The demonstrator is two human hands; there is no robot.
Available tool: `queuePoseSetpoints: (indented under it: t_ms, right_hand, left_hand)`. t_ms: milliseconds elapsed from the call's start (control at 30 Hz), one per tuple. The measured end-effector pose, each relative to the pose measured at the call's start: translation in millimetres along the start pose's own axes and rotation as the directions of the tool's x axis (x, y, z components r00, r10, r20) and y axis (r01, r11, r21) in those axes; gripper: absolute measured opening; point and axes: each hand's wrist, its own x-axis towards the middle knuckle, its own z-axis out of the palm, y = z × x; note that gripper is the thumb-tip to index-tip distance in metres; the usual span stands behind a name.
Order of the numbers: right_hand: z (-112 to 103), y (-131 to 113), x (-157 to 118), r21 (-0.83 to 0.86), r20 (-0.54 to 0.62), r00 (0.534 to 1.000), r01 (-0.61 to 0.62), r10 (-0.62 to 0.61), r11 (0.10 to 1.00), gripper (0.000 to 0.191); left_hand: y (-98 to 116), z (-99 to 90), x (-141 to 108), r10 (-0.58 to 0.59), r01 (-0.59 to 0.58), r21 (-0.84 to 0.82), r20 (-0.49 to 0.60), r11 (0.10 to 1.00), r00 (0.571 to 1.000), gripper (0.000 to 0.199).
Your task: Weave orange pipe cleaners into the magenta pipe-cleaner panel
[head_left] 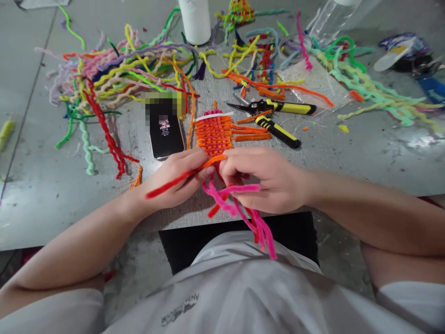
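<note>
A small woven piece [213, 134] of orange and pink yarn lies on the table before me, a white strip across its far end. At its near end my left hand [184, 174] is closed, pinching an orange-and-red yarn strand [170, 184] whose red end points left over my knuckles. My right hand [264, 178] is closed at the strand's orange end, beside the weave; its fingertips are partly hidden. Loose pink yarn ends [266, 232] and some red ones hang below the hands past the table edge. Orange ends [252, 134] stick out of the weave's right side.
Yellow-and-black scissors [285, 109] lie open right of the weave. A phone [167, 134] is at its left. Heaped colourful yarn [114, 69] covers the back left, green strands [378, 88] the right. A white bottle [196, 21] and a clear plastic bag [313, 81] are farther back.
</note>
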Motion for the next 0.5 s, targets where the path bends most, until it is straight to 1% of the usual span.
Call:
queuePoseSetpoints:
  t_ms: [100, 167, 267, 333, 400, 500]
  right_hand:
    - [1, 1, -1, -0.036, 0.029, 0.998, 0.052, -0.051, 0.998, 0.007]
    - [2, 2, -1, -0.104, 0.094, 0.989, 0.122, -0.112, 0.987, 0.013]
    - [1, 1, 0, -0.285, 0.238, 0.948, 0.276, -0.212, 0.918, 0.023]
    - [0, -1, 1, -0.368, 0.302, 0.920, 0.355, -0.251, 0.859, 0.029]
    - [-1, -2, 1, -0.385, 0.315, 0.907, 0.393, -0.281, 0.835, 0.031]
    - [-2, -3, -2, -0.354, 0.242, 0.921, 0.376, -0.305, 0.856, 0.027]
  left_hand:
    - [-3, 1.0, -1, -0.010, 0.010, 0.001, 0.040, 1.000, 0.999, 0.041]
    - [-6, 2.2, -1, 0.018, -0.018, 0.000, 0.042, 1.000, 0.999, 0.042]
    - [-12, 3.9, -1, 0.091, -0.091, 0.003, 0.053, 0.996, 0.994, 0.042]
    - [-14, 4.2, -1, 0.118, -0.120, 0.027, 0.083, 0.992, 0.990, 0.040]
    - [-14, 3.6, 0, 0.121, -0.130, 0.057, 0.130, 0.990, 0.984, 0.038]
    - [-11, 2.1, 1, 0.126, -0.141, 0.072, 0.189, 0.987, 0.974, 0.037]
